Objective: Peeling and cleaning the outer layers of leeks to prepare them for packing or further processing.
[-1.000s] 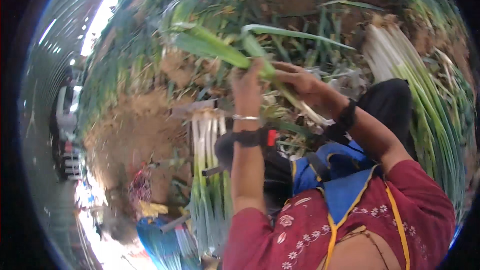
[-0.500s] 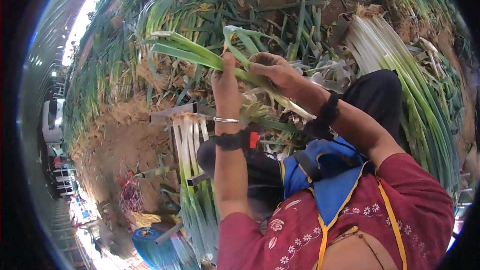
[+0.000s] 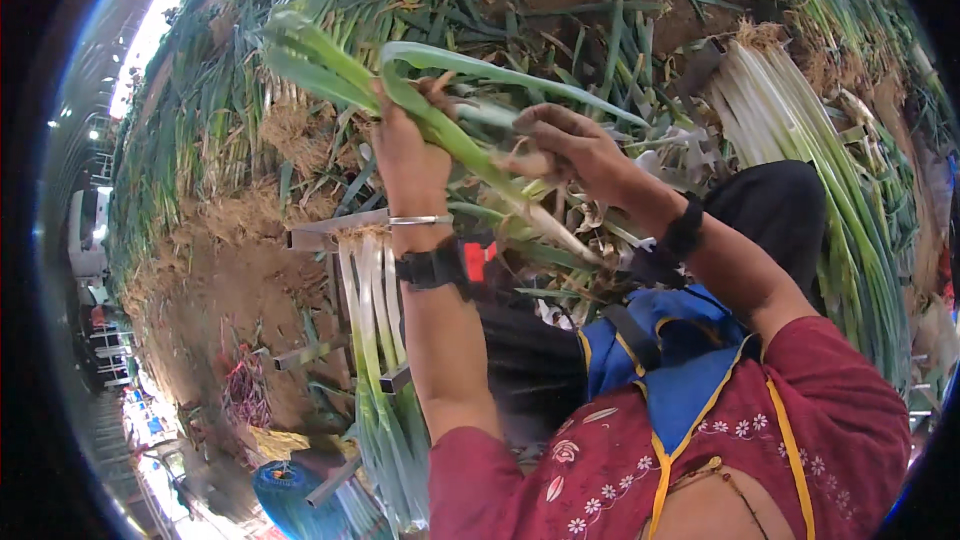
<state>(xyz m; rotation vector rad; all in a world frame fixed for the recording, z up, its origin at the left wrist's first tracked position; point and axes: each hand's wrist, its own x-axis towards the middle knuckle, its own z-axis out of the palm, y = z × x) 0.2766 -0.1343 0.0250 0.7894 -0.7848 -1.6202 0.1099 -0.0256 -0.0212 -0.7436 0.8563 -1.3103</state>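
A long green onion (image 3: pixel 470 152) lies slantwise in front of me, its green leaves to the upper left and its pale root end pointing down toward my knees. My left hand (image 3: pixel 412 155) is closed round it at the green part. One outer leaf (image 3: pixel 480 65) bends over and stretches right, past the fingers of my right hand (image 3: pixel 580 152). That hand is pinched beside the stalk, seemingly on a strip of this leaf; its fingertips are slightly blurred.
A bundle of green onions (image 3: pixel 375 310) rests in a metal rack (image 3: pixel 340 225) at left. A larger bundle (image 3: pixel 780 110) lies at right. Heaps of green onions (image 3: pixel 190 130) and loose leaves cover the ground beyond. Reddish string (image 3: pixel 245 385) and a blue roll (image 3: pixel 285 490) are at lower left.
My left hand has moved left with the green onion. The outer leaf now stretches out to the right, and my right hand is lower along the stalk, farther from the left.
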